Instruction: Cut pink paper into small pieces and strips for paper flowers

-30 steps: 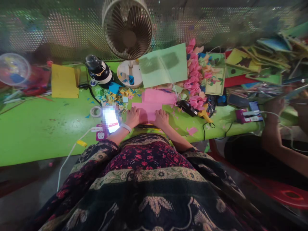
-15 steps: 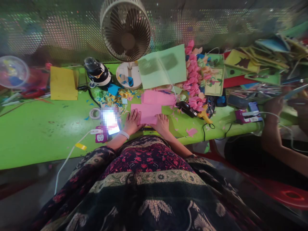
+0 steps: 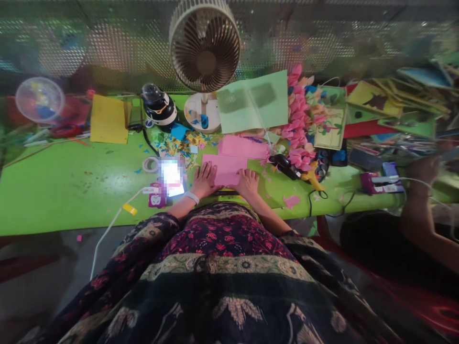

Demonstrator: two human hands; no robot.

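Note:
My left hand (image 3: pixel 204 180) and my right hand (image 3: pixel 248 182) lie side by side on the green table (image 3: pixel 71 177), both pressed flat on a pink sheet of paper (image 3: pixel 224 168) with fingers stretched out. A second pink sheet (image 3: pixel 244 146) lies just beyond it. A lit phone (image 3: pixel 170 177) on a white cable rests left of my left wrist. A dark flat tool (image 3: pixel 224 193) lies along the table edge between my wrists.
A desk fan (image 3: pixel 204 52) stands at the back, with a pale green sheet (image 3: pixel 253 101), pink paper flowers (image 3: pixel 297 124), a yellow sheet (image 3: pixel 108 119), a tape roll (image 3: pixel 149 164) and paper scraps (image 3: pixel 179 143). Another person's arm (image 3: pixel 419 210) is at the right.
My hands have stayed pressed on the pink sheet. The view has shifted slightly, so everything sits a little further right and lower in the picture.

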